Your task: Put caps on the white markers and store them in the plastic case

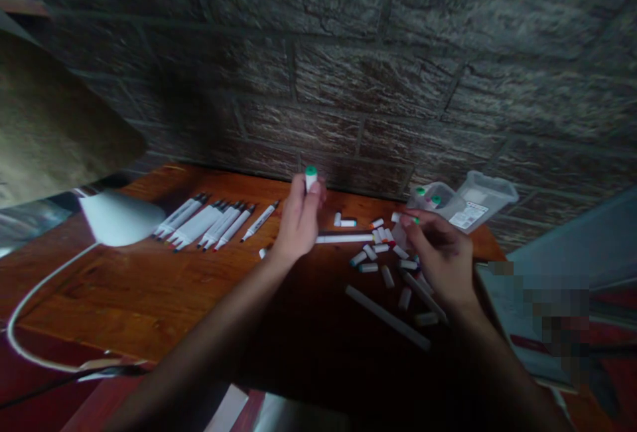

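Observation:
My left hand (297, 223) is closed around a white marker with a green end (311, 178), held upright above the table; its lower part is hidden by the fingers. My right hand (442, 256) pinches a small white marker cap with a green end (397, 217) over the right side of the table. Below and beside it lie many loose white marker caps (369, 267) with coloured ends. Uncapped white markers (192, 223) lie in a slanted row left of my left hand, with a single one (259, 221) nearest to it.
Clear plastic boxes (485, 200) stand at the back right, green-ended pieces in one. White strips (388, 318) lie among the caps. A white lamp or device (122, 216) with a cable (30, 299) stands left on the wooden table (99, 292). A brick wall (328, 100) rises behind.

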`<state>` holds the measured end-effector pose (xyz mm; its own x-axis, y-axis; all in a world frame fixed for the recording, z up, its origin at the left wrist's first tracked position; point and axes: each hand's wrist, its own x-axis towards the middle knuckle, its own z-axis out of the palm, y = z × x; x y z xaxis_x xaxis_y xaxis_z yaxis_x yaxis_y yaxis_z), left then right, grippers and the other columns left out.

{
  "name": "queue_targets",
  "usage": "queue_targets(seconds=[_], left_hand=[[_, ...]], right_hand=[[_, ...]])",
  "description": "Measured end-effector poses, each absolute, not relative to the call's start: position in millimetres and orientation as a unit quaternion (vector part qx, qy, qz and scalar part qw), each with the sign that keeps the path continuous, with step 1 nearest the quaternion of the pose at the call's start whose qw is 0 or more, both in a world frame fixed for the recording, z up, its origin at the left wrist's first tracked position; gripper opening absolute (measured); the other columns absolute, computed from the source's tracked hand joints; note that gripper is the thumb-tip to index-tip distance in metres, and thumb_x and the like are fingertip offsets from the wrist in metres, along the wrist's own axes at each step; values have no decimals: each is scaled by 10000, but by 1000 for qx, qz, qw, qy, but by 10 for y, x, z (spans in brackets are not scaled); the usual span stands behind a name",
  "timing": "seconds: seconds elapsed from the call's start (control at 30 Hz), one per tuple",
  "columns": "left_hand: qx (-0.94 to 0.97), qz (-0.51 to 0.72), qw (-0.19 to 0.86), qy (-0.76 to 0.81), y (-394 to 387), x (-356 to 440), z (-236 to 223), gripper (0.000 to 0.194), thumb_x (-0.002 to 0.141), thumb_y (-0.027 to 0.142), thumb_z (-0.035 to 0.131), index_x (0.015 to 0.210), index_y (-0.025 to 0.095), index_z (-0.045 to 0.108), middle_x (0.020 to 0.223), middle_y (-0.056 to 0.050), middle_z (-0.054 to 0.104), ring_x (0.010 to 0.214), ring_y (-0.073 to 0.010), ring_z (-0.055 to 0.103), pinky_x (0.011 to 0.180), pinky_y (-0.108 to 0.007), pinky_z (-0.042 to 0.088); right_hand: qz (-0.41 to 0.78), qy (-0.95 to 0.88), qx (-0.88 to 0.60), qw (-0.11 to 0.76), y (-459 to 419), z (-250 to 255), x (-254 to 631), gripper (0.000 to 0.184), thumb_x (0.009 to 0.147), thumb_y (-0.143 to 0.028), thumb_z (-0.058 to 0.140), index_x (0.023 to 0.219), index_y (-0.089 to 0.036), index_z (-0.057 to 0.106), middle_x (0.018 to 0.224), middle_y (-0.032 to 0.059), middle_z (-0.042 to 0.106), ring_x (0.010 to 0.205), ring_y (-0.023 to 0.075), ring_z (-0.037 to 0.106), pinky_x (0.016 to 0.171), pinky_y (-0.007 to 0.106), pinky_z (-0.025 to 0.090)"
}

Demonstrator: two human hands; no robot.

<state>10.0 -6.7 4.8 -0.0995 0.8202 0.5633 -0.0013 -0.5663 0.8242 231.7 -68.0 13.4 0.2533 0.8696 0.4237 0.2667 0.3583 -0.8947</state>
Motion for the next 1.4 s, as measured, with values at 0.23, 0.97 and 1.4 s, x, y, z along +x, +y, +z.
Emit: queue_targets(seconds=[0.23, 0.97, 1.4], left_hand=[[331, 686, 608, 222, 48, 179, 196, 89, 940, 194, 554, 854, 176, 572, 722, 2, 582, 611, -107, 539, 606, -228, 481], [95, 609, 776, 131, 17, 28, 228, 515, 992, 546, 337, 606, 205, 363, 483, 44, 331, 404, -93, 352, 400, -223, 328], [90, 611, 776, 129, 19, 15, 250, 514, 992, 542, 335, 602, 207, 347, 474, 50, 315, 381, -86, 338, 375, -217, 319]], right_hand=[[301, -558, -486, 602, -674, 179, 2377, 210, 818, -355, 741, 944, -189, 719, 625, -38, 627, 521, 91, 517, 511, 226, 415], [283, -697, -465, 467, -810, -41, 2054, 223, 926, -334, 602, 1049, -215, 744, 881, 39, 759, 700, 151, 659, 641, 272, 507], [195, -847, -439, 227, -720, 14, 2335, 187, 778, -73, 662, 865, -227, 723, 864, 17, 734, 821, 181, 664, 742, 279, 490]])
